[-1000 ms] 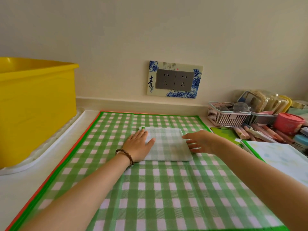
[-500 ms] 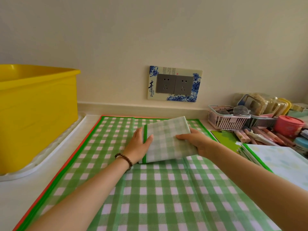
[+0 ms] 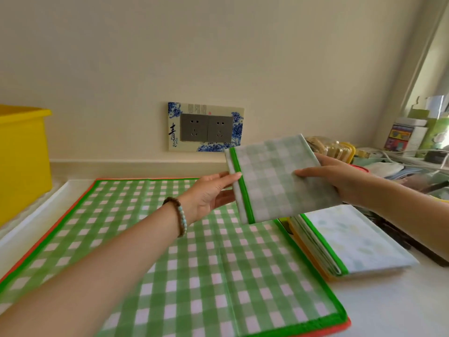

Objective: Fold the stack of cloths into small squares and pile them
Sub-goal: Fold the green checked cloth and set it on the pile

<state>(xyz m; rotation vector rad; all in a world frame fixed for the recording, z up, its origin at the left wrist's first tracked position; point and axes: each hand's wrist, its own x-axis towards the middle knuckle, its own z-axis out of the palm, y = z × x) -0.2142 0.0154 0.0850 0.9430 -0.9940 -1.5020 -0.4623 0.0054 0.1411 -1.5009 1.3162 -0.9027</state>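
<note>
A pale wall (image 3: 218, 45) is rising behind a white counter (image 3: 388, 307) that is running across the whole view. A spread cloth (image 3: 170, 259), checked green and white with a green border, is lying flat over most of the counter. An orange edge (image 3: 46, 233) is showing from under it along its left side and at its near right corner.

A yellow tub (image 3: 21, 161) is standing at the far left, off the spread cloth's left side. On the right, just beside the spread cloth, a pile (image 3: 359, 239) of folded cloths is resting on the counter. Its top piece is pale with a faint print and is showing a green border along its left edge.

A folded cloth (image 3: 274, 181), a pale green checked rectangle with a green stripe down its left edge, is being held up off the counter and tilted. It is hanging above the far right corner of the spread cloth and the far end of the pile.

The left hand (image 3: 209, 193) is pinching its left edge, thumb lying on top by the green stripe and fingers passing underneath. The right hand (image 3: 335, 176) is gripping its right side, thumb pressing on the upper face and fingers wrapping behind.

A blue-patterned socket plate (image 3: 205, 127) is sitting on the wall behind the left hand. Boxes, containers and cables (image 3: 408, 152) are crowding the far right corner. A beaded bracelet (image 3: 179, 215) is circling the left wrist.
</note>
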